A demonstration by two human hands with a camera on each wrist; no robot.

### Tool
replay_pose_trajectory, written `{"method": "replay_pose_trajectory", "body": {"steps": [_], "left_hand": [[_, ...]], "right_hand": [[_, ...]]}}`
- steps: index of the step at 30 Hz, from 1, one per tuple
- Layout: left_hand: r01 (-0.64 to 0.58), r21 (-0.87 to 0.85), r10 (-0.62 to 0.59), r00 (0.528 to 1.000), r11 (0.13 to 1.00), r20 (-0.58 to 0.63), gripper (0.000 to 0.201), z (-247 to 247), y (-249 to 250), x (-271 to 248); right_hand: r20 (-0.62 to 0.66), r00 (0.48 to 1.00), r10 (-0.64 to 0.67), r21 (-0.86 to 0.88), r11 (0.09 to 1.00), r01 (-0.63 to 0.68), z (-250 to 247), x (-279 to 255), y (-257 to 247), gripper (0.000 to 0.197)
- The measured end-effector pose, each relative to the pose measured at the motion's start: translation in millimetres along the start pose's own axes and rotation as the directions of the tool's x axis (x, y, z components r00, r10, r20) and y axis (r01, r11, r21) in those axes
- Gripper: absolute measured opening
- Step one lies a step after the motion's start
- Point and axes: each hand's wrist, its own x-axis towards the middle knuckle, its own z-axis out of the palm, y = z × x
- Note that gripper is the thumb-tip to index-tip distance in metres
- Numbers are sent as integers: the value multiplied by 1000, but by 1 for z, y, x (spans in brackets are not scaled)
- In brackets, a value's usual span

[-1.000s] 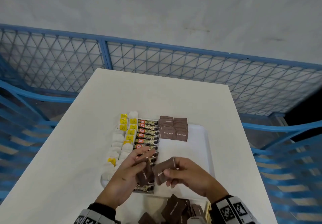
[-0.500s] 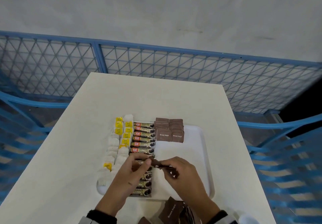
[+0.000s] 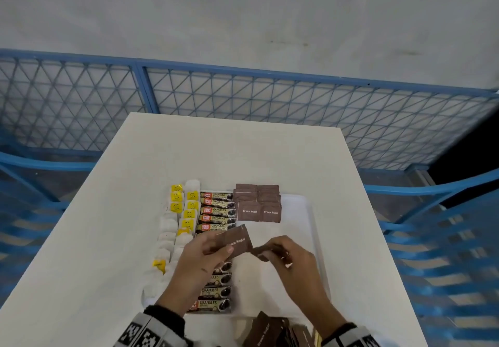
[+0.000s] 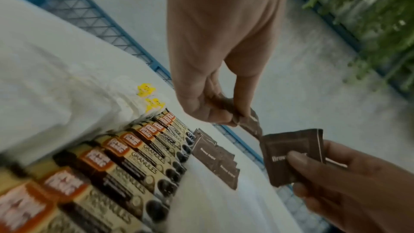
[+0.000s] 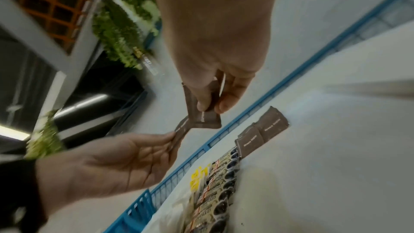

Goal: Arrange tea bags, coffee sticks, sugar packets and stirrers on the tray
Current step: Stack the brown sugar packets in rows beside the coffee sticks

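Lifted clear of the tray [image 3: 305, 211] since half a second ago, and turned label-up: the labelled packet [image 3: 237, 241] of brown sugar, earlier seen only as a dark edge low between the hands.

Largest first, on the white table [image 3: 108, 238]: that white tray, filled from its left side. Along the left edge, two files of tea bags [image 3: 189, 211] with yellow tags. Just beside them, one file of coffee sticks [image 3: 216, 211] running front to back. At the far end, next to the sticks, two short overlapping sugar rows [image 3: 259, 206]. Bare tray floor from there back towards the wrists. Off the tray, at the table's near edge, a loose pile [image 3: 267, 330] of more sugar packets. No stirrers to be seen anywhere.

Above the tray's middle, left hand [image 3: 199, 268] pinching the labelled packet between thumb and fingertips. Right hand [image 3: 294, 265] with fingers curled, pinching a few dark packets [image 3: 259, 253], their edge touching the labelled one.

Judged step: sugar, partway, separating single packets from a held bunch. Next move calls for laying the labelled packet flat, overlapping the near end of a sugar row, square to it and label up, without nudging the coffee sticks alongside.
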Motion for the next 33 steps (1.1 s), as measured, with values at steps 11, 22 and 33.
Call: {"method": "replay_pose_trajectory", "body": {"steps": [11, 22, 33], "left_hand": [[-144, 594, 82, 988, 791, 131, 19, 13, -9, 80], [-269, 711, 191, 963, 650, 190, 8, 32, -5, 122], [-244, 899, 290, 947, 365, 139, 20, 39, -6, 133]], "right_hand": [[-58, 823, 566, 324, 790, -520, -14, 76, 50, 6], [-80, 825, 559, 140, 826, -546, -4, 106, 69, 13], [-123, 870, 477, 28, 878, -477, -4, 107, 68, 22]]}}
